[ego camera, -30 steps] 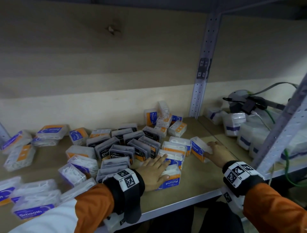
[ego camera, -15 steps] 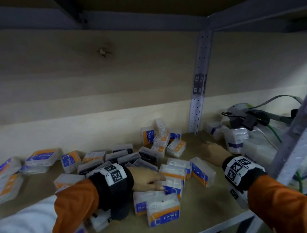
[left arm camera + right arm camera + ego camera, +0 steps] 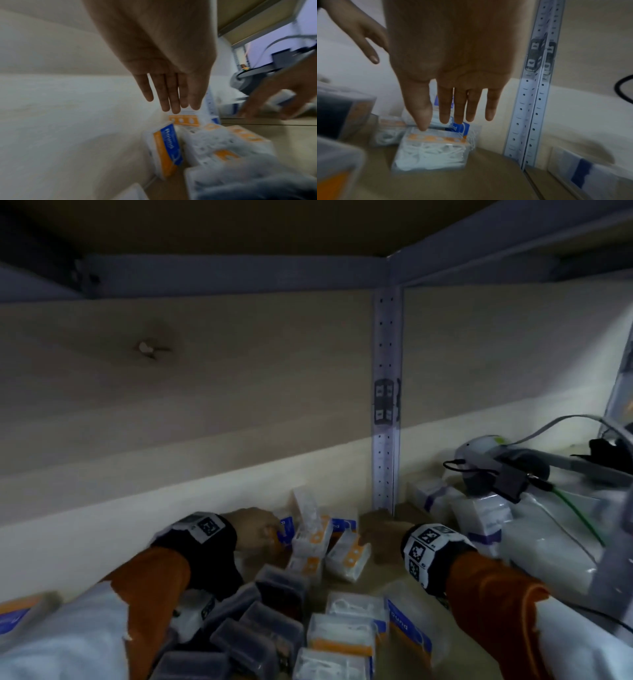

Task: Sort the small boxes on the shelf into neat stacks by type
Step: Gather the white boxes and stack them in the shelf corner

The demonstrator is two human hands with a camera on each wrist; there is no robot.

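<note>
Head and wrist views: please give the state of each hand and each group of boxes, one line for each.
Left hand: open, fingers straight, holding nothing.
Right hand: open, fingers straight, holding nothing.
Orange-label boxes: loose pile by the back wall, some tilted.
Dark boxes: crowded together, unstacked.

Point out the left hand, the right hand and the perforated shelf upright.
left hand [image 3: 164, 65], left wrist view, palm.
right hand [image 3: 453, 56], right wrist view, palm.
perforated shelf upright [image 3: 386, 440], head view, mid-length.

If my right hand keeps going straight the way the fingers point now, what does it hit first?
Probably the clear box with the orange strip just below the right hand: its open fingers point at the pile by the back wall. Depth is unclear, so this is a guess.
</note>
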